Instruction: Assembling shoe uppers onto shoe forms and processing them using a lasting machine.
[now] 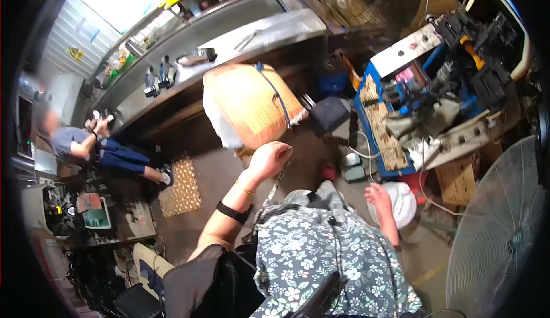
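My left hand (pixel 270 160) is held out in front of me with its fingers closed. They pinch a patterned apron string (pixel 274 191), which hangs down toward the floral apron (pixel 321 255) I wear. Just beyond that hand stands a bulky orange-yellow sack (pixel 246 106) with a dark blue cord across it and a whitish side. My right hand (pixel 379 199) is low on the right, fingers loosely curled and apart, with nothing visible in it. It is nearest to a round white stool-like thing (pixel 401 204); whether they touch, I cannot tell.
A long conveyor bench (pixel 240 42) crosses the far side, with shoes (pixel 196 57) on it. At the left, a co-worker (pixel 97 146) handles something small. A blue-framed machine (pixel 401 106) stands at right, near a large fan (pixel 498 232). A spotted mat (pixel 180 187) lies on the floor.
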Demonstrator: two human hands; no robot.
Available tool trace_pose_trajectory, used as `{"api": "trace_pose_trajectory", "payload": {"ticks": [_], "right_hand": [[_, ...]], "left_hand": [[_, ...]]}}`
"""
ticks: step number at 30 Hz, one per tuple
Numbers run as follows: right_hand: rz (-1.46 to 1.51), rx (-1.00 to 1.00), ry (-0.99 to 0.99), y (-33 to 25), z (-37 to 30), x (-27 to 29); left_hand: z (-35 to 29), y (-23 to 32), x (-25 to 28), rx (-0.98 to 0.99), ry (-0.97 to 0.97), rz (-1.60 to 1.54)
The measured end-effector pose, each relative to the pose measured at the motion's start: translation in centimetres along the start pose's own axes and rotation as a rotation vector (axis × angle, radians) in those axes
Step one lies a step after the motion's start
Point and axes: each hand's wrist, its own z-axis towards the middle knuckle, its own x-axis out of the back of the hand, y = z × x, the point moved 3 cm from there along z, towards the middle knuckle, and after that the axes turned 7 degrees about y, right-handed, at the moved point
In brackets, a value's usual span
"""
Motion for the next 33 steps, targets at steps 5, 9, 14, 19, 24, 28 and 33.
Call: {"api": "trace_pose_trajectory", "payload": {"ticks": [5, 9, 14, 19, 24, 28, 33], "right_hand": [[0.381, -0.155, -0.041, -8.3, 15.0, -5.4], [0.419, -0.208, 0.037, -11.5, 21.4, -8.2], [0.435, -0.251, 0.091, -13.8, 24.4, -8.4], [0.504, -0.242, 0.113, -15.1, 25.3, -7.6], [0.514, -0.305, 0.241, -14.0, 25.8, -7.2], [0.520, -0.395, 0.324, -14.4, 24.8, -7.6], [-0.489, -0.382, -0.393, -17.8, 22.7, -10.6]], "left_hand": [[9.0, -11.0, -2.3, 0.211, 0.241, 0.178], [10.9, -20.3, -4.6, 0.526, 0.197, 0.528], [11.0, -25.8, -2.5, 1.511, 0.833, 0.453], [11.1, -28.5, 1.4, 1.188, 0.744, 0.139], [8.9, -29.1, 2.5, 1.075, 0.690, 0.031], [7.8, -30.6, -0.3, 1.153, 1.078, -0.300], [7.9, -33.3, -3.4, 1.514, 0.864, 0.507]]}}
